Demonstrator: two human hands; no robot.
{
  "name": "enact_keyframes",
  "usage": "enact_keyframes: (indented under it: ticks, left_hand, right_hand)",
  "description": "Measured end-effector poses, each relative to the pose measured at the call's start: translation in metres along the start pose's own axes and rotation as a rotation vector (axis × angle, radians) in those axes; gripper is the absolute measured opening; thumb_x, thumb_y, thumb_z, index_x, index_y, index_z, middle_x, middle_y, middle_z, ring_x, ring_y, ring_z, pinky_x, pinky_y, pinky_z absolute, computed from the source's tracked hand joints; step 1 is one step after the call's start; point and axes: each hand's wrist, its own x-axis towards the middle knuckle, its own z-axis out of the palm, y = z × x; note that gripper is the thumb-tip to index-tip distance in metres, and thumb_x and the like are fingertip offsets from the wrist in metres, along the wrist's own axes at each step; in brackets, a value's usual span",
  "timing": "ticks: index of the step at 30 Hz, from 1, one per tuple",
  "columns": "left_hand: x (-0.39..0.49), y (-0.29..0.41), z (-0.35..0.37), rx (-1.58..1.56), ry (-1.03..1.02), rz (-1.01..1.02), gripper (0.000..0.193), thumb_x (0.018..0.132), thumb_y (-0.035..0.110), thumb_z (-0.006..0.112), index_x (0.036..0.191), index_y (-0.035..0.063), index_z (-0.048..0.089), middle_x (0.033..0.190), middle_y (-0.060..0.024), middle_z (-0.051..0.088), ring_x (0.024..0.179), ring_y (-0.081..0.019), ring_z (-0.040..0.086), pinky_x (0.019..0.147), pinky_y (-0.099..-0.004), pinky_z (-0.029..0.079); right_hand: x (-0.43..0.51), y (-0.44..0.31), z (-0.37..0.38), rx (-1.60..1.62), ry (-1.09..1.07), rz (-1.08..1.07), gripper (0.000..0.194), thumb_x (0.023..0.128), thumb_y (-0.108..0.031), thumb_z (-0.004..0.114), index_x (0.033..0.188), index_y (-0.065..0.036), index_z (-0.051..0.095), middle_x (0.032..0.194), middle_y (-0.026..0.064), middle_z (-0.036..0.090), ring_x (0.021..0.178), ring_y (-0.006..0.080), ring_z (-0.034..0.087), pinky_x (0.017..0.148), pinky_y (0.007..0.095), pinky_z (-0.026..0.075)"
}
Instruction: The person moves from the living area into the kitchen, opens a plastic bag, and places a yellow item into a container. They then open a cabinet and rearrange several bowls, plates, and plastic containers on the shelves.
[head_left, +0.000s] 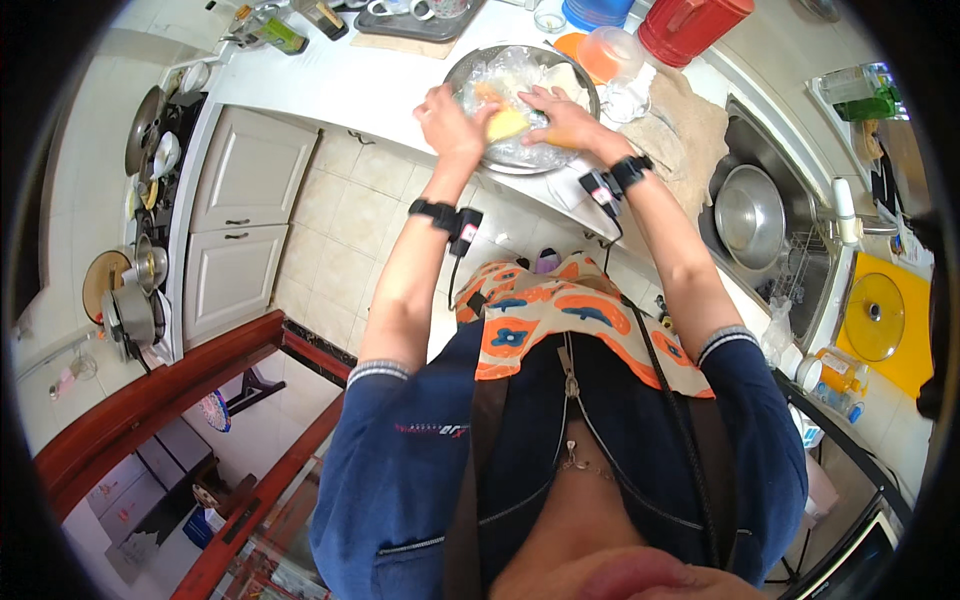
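A round metal basin (517, 166) stands at the front edge of the white counter, with crumpled clear plastic film or a bag (514, 67) inside it. My left hand (454, 124) reaches over the basin's left side, its thumb against a yellow piece of food (507, 124) at the plastic. From the right, my right hand (562, 124) rests on the plastic with its fingers spread. Pale, whitish pieces (566, 79) lie at the basin's back right. Whether either hand grips anything is not clear for the left; the right holds nothing visible.
A beige cloth (675, 142), an orange-tinted plastic container (609, 54) and a red pitcher (686, 30) are right of the basin. Farther right, a sink (731, 124) holds a metal bowl (750, 217). Behind are a dark tray (420, 28) with cups and a green-labelled bottle (281, 34).
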Motion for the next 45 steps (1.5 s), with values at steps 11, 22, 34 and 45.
enact_keyframes:
  ticks: [11, 22, 34, 45]
  left_hand:
    - [0.005, -0.064, 0.025, -1.042, -0.706, -0.652, 0.045, 0.088, 0.017, 0.067, 0.124, -0.0047, 0.05, 0.106, -0.0189, 0.064, 0.07, -0.0249, 0.069, 0.05, -0.0327, 0.062]
    - [-0.037, -0.041, -0.086, -1.005, -0.846, -0.303, 0.048, 0.09, 0.014, 0.067, 0.133, 0.0015, 0.048, 0.122, -0.0091, 0.06, 0.103, -0.0173, 0.061, 0.077, -0.0315, 0.055]
    - [-0.204, 0.221, -0.048, -0.689, -1.829, 0.348, 0.053, 0.099, 0.026, 0.052, 0.143, 0.0008, 0.036, 0.103, -0.0114, 0.065, 0.075, -0.0171, 0.067, 0.059, -0.0265, 0.057]
    - [-0.358, 0.338, -0.026, -0.578, -2.107, 0.342, 0.042, 0.098, 0.019, 0.054, 0.134, -0.0022, 0.047, 0.112, -0.018, 0.067, 0.074, -0.017, 0.067, 0.061, -0.0284, 0.058]
  right_hand:
    - [-0.015, -0.034, 0.016, -0.013, -0.19, 0.177, 0.033, 0.084, -0.035, 0.053, 0.087, -0.007, 0.071, 0.09, 0.018, 0.068, 0.083, 0.0325, 0.065, 0.076, 0.0413, 0.05]
    - [-0.205, -0.04, -0.027, 0.802, 0.652, 0.544, 0.039, 0.079, -0.037, 0.072, 0.091, 0.0, 0.068, 0.086, 0.0092, 0.069, 0.075, 0.018, 0.063, 0.067, 0.0311, 0.049]
    - [-0.525, -0.121, 0.059, 1.135, 1.404, 1.308, 0.033, 0.081, -0.03, 0.057, 0.093, 0.0, 0.067, 0.07, 0.0071, 0.062, 0.051, 0.0151, 0.057, 0.044, 0.0283, 0.046]
    - [-0.834, -0.152, 0.093, 0.816, 2.387, 1.667, 0.031, 0.082, -0.025, 0.061, 0.084, 0.005, 0.058, 0.059, 0.0111, 0.06, 0.042, 0.016, 0.056, 0.036, 0.0283, 0.045]
